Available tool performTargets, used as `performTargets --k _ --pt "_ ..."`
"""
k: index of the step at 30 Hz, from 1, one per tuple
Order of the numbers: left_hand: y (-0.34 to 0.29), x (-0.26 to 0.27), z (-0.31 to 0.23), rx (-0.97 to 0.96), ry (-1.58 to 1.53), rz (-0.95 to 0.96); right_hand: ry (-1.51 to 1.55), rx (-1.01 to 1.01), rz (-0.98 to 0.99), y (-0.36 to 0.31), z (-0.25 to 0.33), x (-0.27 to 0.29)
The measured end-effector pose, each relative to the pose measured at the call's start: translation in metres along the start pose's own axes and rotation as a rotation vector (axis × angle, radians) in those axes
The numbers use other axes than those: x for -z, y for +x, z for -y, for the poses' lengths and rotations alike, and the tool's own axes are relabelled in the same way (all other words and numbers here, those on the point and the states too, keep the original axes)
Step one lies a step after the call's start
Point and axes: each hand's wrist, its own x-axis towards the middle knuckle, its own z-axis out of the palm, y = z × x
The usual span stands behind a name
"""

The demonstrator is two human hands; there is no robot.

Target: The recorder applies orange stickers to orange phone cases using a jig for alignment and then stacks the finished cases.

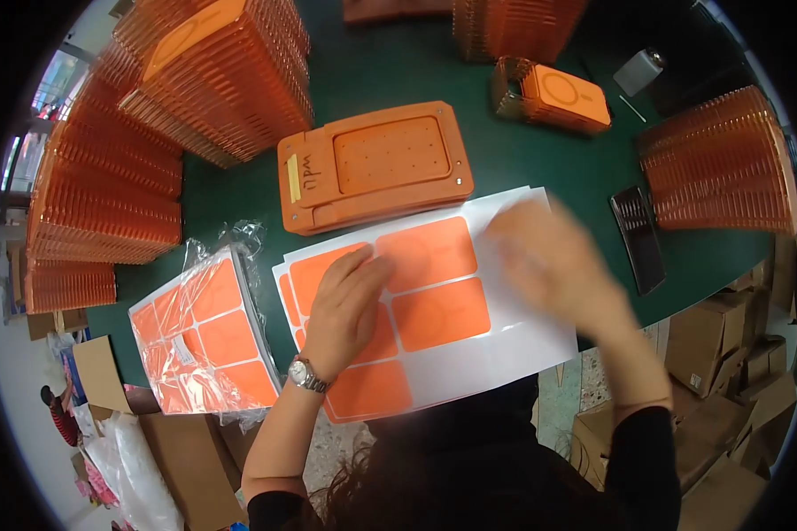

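A white sheet with rounded orange stickers lies on others like it at the near edge of the table; its right part is bare white. My left hand, with a metal watch on the wrist, lies on the stickers with its fingers stretched out. Over the bare right part is my right hand, smeared by motion, so its fingers and anything in them cannot be made out. Just beyond the sheets sits an orange block fixture with a recessed tray dotted with small holes.
Tall stacks of orange trays stand at the left, with another stack at the right. Left of the sheets lies a plastic-wrapped sticker pack. A phone, a small bottle and orange cases are on the green table.
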Motion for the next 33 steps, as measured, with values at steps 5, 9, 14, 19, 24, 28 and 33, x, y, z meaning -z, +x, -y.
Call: performTargets --k 5,9,14,19,24,28,33 --pt "0.023 -0.021 -0.016 -0.009 -0.115 0.055 -0.08 -0.063 -0.026 -0.015 0.067 -0.081" --pt "0.019 -0.019 -0.016 0.095 -0.176 0.063 -0.175 -0.159 -0.019 -0.017 0.078 -0.097" --pt "0.01 -0.023 -0.011 0.121 -0.163 0.053 -0.216 -0.153 -0.141 -0.01 0.081 -0.098" --pt "0.012 -0.022 -0.015 0.124 -0.209 0.063 -0.243 -0.214 -0.04 -0.004 0.079 -0.092" --pt "0.012 -0.022 -0.012 0.13 -0.219 0.066 -0.192 -0.17 -0.009 -0.001 0.072 -0.084" --pt "0.02 -0.012 -0.019 0.191 -0.342 0.158 -0.065 -0.174 -0.034 -0.008 0.071 -0.052" --pt "0.014 -0.008 -0.011 0.15 -0.31 0.18 0.367 -0.204 0.024 -0.009 0.085 0.013"
